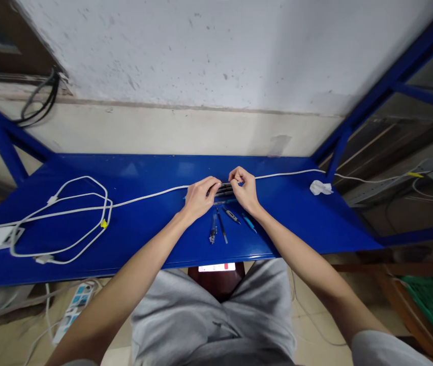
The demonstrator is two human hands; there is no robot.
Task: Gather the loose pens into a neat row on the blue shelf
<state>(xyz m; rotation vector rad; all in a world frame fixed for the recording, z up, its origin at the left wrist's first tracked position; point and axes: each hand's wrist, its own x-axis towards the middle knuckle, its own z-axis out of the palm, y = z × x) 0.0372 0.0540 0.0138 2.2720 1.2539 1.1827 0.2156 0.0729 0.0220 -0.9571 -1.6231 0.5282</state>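
Roll risk: loose pen parts, lower middle of the frame, could roll off the front edge of the glossy blue tabletop (315, 218) if a wrist bumps them; round barrels, smooth surface.
Mix-up risk: clear plastic tube (213, 229), thin dark refill (221, 226), grey pen barrel (232, 215) and bright blue slim pen (249, 222) lie close together; a careless sweep could muddle them.
Snag risk: long white cable (148, 196) crosses behind the hands; a knuckle could catch it.
Pens vs fingers: row of slim dark pens (224, 190), centre of frame, lies on the tabletop between both sets of fingertips, partly covered by them.
Left hand (200, 197): centre, left of the pens; thumb and forefinger bent nearly together; cannot tell what they grip.
Right hand (246, 192): centre, right of the pens; fingers curled inward, little gap; grip cannot be told, too small.
Tissue: crumpled white paper (320, 188), right side, well apart from both hands.
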